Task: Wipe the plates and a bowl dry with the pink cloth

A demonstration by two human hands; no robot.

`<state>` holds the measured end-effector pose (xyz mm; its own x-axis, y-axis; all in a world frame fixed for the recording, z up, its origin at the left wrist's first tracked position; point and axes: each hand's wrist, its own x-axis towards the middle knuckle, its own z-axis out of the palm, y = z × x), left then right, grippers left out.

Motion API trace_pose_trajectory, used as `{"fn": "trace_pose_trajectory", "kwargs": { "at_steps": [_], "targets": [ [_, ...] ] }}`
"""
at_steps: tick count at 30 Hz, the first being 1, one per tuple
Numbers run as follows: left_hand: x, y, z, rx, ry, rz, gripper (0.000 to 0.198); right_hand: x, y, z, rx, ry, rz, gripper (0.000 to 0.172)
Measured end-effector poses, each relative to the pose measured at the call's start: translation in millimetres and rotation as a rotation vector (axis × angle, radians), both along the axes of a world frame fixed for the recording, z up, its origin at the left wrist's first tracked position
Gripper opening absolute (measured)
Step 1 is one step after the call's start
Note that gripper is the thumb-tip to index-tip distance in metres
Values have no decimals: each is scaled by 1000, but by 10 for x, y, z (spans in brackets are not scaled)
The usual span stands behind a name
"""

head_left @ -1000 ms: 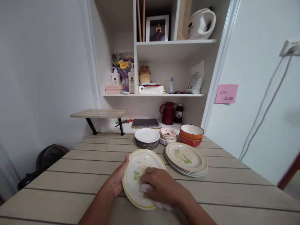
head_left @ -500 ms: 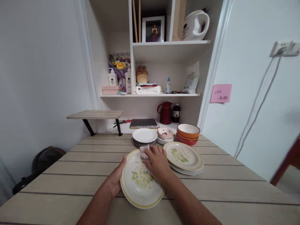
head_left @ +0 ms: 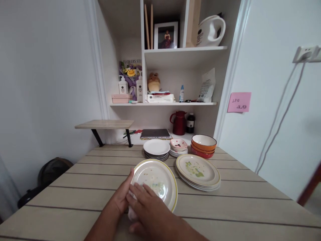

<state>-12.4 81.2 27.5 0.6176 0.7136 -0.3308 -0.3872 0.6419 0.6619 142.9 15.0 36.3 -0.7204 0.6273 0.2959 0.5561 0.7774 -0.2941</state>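
A cream plate with a yellow rim and a green flower print (head_left: pixel 156 179) lies on the wooden table (head_left: pixel 238 204) in front of me. My left hand (head_left: pixel 122 195) grips its left edge, thumb on the rim. My right hand (head_left: pixel 146 209) presses a small white cloth (head_left: pixel 132 211) onto the plate's near left part, its fingers lying flat over the cloth. Most of the cloth is hidden under the hand.
To the right sits a stack of matching plates (head_left: pixel 198 171). Behind stand a stack of small white plates (head_left: pixel 156 149), a pink bowl on saucers (head_left: pixel 178 146) and stacked orange bowls (head_left: pixel 203 145). Shelves with bottles and a red jug (head_left: pixel 178 122) line the wall.
My right hand has swept the cloth from the plate's near side up to its far rim, then back to the near left edge. The left hand has kept its hold.
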Motion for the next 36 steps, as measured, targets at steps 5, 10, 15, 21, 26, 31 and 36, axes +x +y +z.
{"fn": "trace_pose_trajectory", "kwargs": {
  "at_steps": [5,10,15,21,26,31,36],
  "targets": [
    [49,-5,11,98,-37,83,63,211,198,85,92,-16,-141,55],
    [91,-10,-3,126,-96,55,64,516,499,71,248,34,-543,54],
    [75,-20,-5,123,-82,39,67,426,464,-31,279,71,-685,60],
    [56,-28,17,77,43,110,67,47,197,-70,218,23,-218,79],
    [77,-18,1,121,-50,72,64,299,411,29,260,74,-484,64],
    [85,-48,0,102,-63,31,71,621,548,25,80,404,-611,70],
    [79,-91,42,103,-101,-29,72,640,448,87,-284,839,-473,84]
  ]
}}
